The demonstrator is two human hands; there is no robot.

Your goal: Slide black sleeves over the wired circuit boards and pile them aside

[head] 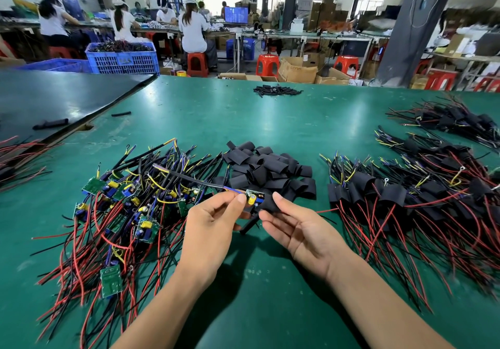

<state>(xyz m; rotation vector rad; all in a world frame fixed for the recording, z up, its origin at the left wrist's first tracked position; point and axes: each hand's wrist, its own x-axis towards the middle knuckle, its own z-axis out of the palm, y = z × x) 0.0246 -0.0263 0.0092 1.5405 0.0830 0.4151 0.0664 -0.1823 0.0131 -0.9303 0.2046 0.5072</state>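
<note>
My left hand pinches a small wired circuit board with a yellow part on it, held just above the green table. My right hand pinches a flat black sleeve right against the board's end; how far the board is inside it I cannot tell. A heap of bare wired boards with red and black leads lies to the left. Loose black sleeves are piled straight ahead. Sleeved boards lie heaped on the right.
More sleeved bundles lie at the far right. A small pile of thin black tubes sits near the far edge. A dark mat covers the table's left corner. Other people sit at benches beyond, beside a blue crate.
</note>
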